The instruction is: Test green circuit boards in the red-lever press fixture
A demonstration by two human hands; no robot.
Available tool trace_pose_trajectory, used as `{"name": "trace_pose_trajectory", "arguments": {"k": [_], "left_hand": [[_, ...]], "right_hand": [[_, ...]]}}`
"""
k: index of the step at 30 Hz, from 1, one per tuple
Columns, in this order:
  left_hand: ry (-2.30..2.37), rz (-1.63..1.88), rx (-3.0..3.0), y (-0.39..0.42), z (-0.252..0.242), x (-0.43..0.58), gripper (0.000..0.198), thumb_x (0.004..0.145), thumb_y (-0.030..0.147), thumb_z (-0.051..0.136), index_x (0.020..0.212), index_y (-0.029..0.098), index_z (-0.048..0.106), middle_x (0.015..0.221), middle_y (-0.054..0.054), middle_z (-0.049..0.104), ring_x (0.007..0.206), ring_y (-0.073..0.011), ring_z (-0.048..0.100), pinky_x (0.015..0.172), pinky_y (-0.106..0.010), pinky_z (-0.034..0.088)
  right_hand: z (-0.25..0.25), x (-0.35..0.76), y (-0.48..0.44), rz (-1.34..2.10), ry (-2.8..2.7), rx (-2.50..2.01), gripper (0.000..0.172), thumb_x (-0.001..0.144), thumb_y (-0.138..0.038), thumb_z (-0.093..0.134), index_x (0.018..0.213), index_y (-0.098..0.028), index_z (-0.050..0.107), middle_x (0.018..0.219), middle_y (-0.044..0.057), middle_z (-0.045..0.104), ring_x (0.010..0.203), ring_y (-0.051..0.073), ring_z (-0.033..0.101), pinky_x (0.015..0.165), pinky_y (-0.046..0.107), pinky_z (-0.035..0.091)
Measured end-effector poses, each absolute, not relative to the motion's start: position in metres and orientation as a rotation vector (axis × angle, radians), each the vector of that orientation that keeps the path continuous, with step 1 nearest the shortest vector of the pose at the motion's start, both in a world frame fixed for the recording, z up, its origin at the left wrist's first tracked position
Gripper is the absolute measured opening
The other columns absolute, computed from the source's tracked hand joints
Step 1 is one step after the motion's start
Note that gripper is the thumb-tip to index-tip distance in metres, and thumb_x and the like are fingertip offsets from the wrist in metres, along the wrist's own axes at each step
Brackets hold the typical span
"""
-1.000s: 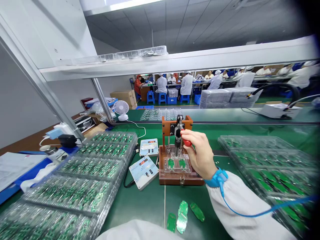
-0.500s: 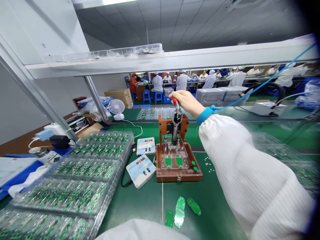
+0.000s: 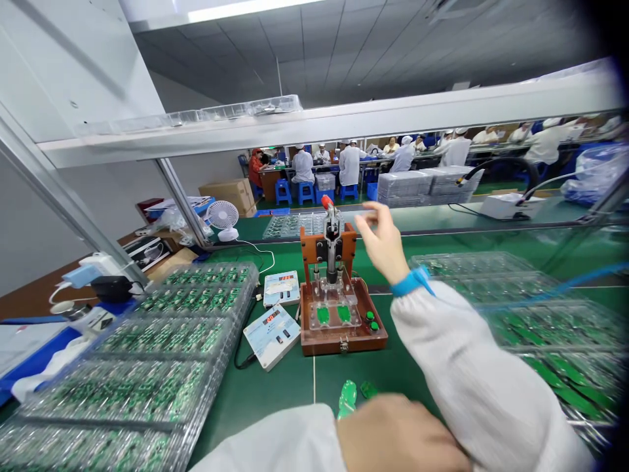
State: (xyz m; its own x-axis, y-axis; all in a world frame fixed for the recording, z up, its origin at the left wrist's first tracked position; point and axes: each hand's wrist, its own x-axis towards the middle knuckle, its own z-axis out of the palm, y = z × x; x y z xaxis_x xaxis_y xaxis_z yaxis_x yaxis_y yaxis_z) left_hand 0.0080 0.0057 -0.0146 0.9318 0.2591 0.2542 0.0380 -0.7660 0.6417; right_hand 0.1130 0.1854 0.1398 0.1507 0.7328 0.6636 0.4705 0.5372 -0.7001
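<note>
My right hand (image 3: 382, 241) is in the air to the right of a toggle-clamp test fixture (image 3: 344, 345), its fingers loosely curled and apart with nothing in them. The red-tipped lever (image 3: 327, 202) of the fixture stands upright, apart from the hand. Two green circuit boards, a left one (image 3: 323, 315) and a right one (image 3: 344, 314), sit on its clear plate. My left hand (image 3: 400, 436) is smeared by motion at the bottom, its fingers not readable. Just beyond it, green boards (image 3: 348, 395) lie on the mat, partly covered by that hand.
Clear trays of circuit boards stand on the left (image 3: 191, 354) and on the right (image 3: 511, 288). Two white meter boxes (image 3: 272, 337) sit left of the fixture. A small fan (image 3: 223, 216) stands behind. A blue wrist-strap cord (image 3: 540, 292) runs rightward. Several people work in the background.
My right hand has let go of the red lever and moved right and down. My left hand has come into view at the bottom, over the loose boards. The view has shifted slightly.
</note>
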Motion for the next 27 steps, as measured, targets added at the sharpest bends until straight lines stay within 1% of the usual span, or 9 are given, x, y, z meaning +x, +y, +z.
{"name": "trace_pose_trajectory", "arguments": {"k": [3, 5, 8, 11, 15, 17, 20, 24, 27], "left_hand": [[0.847, 1.011, 2.441, 0.04, 0.007, -0.04, 0.019, 0.095, 0.022, 0.046, 0.086, 0.021, 0.063, 0.085, -0.006, 0.068, 0.083, -0.0214, 0.062, 0.078, -0.037, 0.048], [1.279, 1.272, 2.27, 0.062, 0.011, -0.07, 0.024, 0.098, 0.021, 0.043, 0.082, 0.02, 0.06, 0.083, -0.006, 0.065, 0.081, -0.0209, 0.06, 0.076, -0.037, 0.048], [1.6, 1.305, 2.198, 0.084, 0.004, -0.095, 0.019, 0.1, 0.025, 0.048, 0.104, 0.018, 0.065, 0.106, -0.01, 0.064, 0.103, -0.0252, 0.058, 0.09, -0.043, 0.049], [1.697, 1.206, 2.244, 0.094, -0.009, -0.096, 0.033, 0.101, 0.031, 0.051, 0.131, 0.02, 0.06, 0.131, -0.012, 0.056, 0.124, -0.029, 0.051, 0.106, -0.05, 0.044], [1.704, 1.166, 2.281, 0.097, -0.018, -0.088, 0.029, 0.102, 0.031, 0.049, 0.127, 0.021, 0.061, 0.144, -0.012, 0.049, 0.136, -0.0301, 0.043, 0.114, -0.053, 0.038], [1.649, 1.233, 2.258, 0.098, -0.019, -0.088, 0.027, 0.101, 0.03, 0.049, 0.123, 0.021, 0.061, 0.141, -0.011, 0.053, 0.136, -0.0296, 0.044, 0.115, -0.053, 0.037], [1.574, 1.364, 2.117, 0.096, -0.022, -0.092, 0.026, 0.101, 0.038, 0.049, 0.119, 0.023, 0.061, 0.124, -0.009, 0.064, 0.123, -0.0291, 0.055, 0.108, -0.053, 0.043], [1.634, 1.404, 1.851, 0.086, -0.029, -0.096, 0.048, 0.089, 0.064, 0.057, 0.115, 0.024, 0.061, 0.107, -0.009, 0.07, 0.108, -0.0335, 0.063, 0.1, -0.056, 0.047], [1.663, 1.252, 1.697, 0.078, -0.034, -0.094, 0.06, 0.076, 0.074, 0.065, 0.108, 0.023, 0.059, 0.099, -0.009, 0.072, 0.105, -0.0366, 0.066, 0.094, -0.056, 0.051]], "right_hand": [[0.083, 0.127, 0.149, 0.233, -1.46, -1.16, 0.024, 0.094, -0.043, 0.054, 0.105, -0.021, 0.054, 0.095, 0.007, 0.063, 0.087, 0.025, 0.059, 0.08, 0.038, 0.045], [0.049, 0.127, 0.13, 0.265, -1.537, -1.2, 0.02, 0.093, -0.041, 0.055, 0.091, -0.022, 0.057, 0.087, 0.006, 0.063, 0.082, 0.025, 0.058, 0.077, 0.04, 0.044], [0.014, 0.117, 0.114, 0.317, -1.705, -1.223, 0.018, 0.092, -0.038, 0.058, 0.089, -0.022, 0.068, 0.092, 0.008, 0.069, 0.092, 0.029, 0.059, 0.083, 0.044, 0.044], [-0.001, 0.107, 0.11, 0.349, -1.79, -1.249, 0.022, 0.091, -0.038, 0.062, 0.103, -0.023, 0.073, 0.111, 0.012, 0.069, 0.11, 0.034, 0.056, 0.092, 0.05, 0.042], [-0.001, 0.103, 0.111, 0.418, -1.797, -1.26, 0.021, 0.091, -0.036, 0.063, 0.103, -0.022, 0.073, 0.121, 0.014, 0.066, 0.12, 0.037, 0.051, 0.099, 0.057, 0.039], [0.002, 0.104, 0.11, 0.472, -1.774, -1.243, 0.021, 0.09, -0.032, 0.065, 0.107, -0.022, 0.072, 0.124, 0.013, 0.066, 0.124, 0.036, 0.05, 0.103, 0.057, 0.037], [0.007, 0.106, 0.101, 0.596, -1.718, -1.204, 0.022, 0.091, -0.025, 0.063, 0.111, -0.022, 0.071, 0.114, 0.009, 0.071, 0.112, 0.03, 0.06, 0.101, 0.049, 0.043], [0.004, 0.107, 0.09, 0.811, -1.604, -1.161, 0.019, 0.09, -0.023, 0.063, 0.107, -0.02, 0.073, 0.088, 0.003, 0.074, 0.075, 0.018, 0.066, 0.073, 0.031, 0.053], [-0.001, 0.107, 0.085, 0.944, -1.525, -1.108, 0.019, 0.085, -0.022, 0.069, 0.103, -0.021, 0.075, 0.084, 0.0, 0.074, 0.072, 0.015, 0.067, 0.067, 0.024, 0.053]]}}
